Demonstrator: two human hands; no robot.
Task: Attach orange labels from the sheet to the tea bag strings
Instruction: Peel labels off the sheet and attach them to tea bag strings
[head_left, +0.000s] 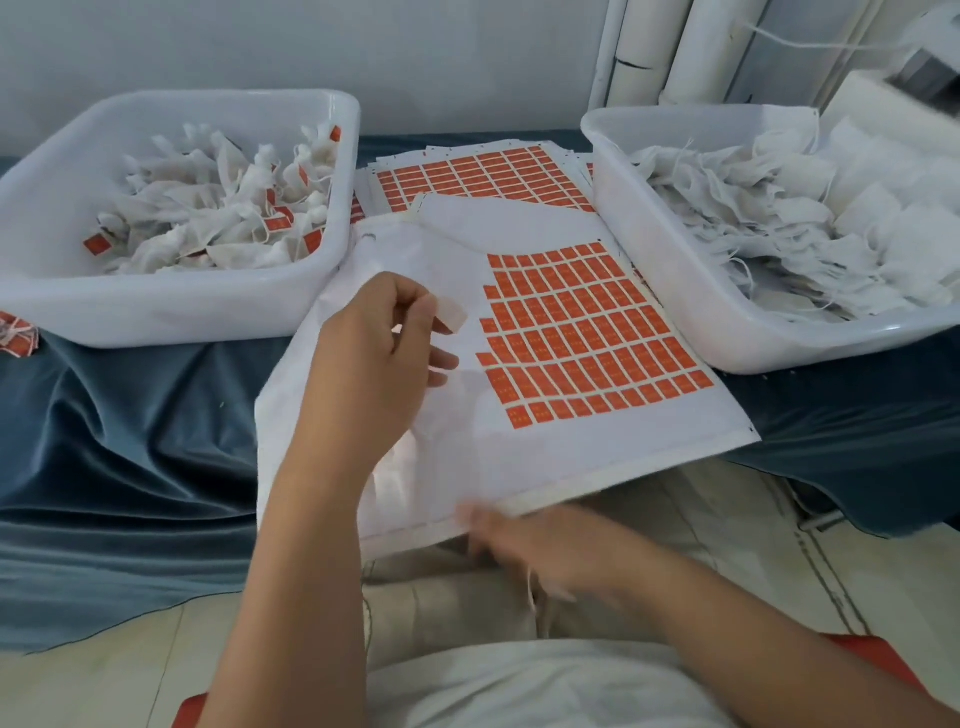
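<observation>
Left hand (374, 343) pinches a peeled label (453, 316) just above the sheet (571, 447), while the right hand (524, 540), blurred at the sheet's near edge, shows no readable grip; the sticky label may fold onto itself or cling to the fingers before it is attached.

L hand (379, 338) pinches a small pale paper label (453, 315) over the white sheet of orange rectangular labels (545, 457). R hand (519, 540), blurred, at sheet's near edge.

Two white tubs (156, 317) (727, 332), two hands (374, 338) (545, 551)
</observation>
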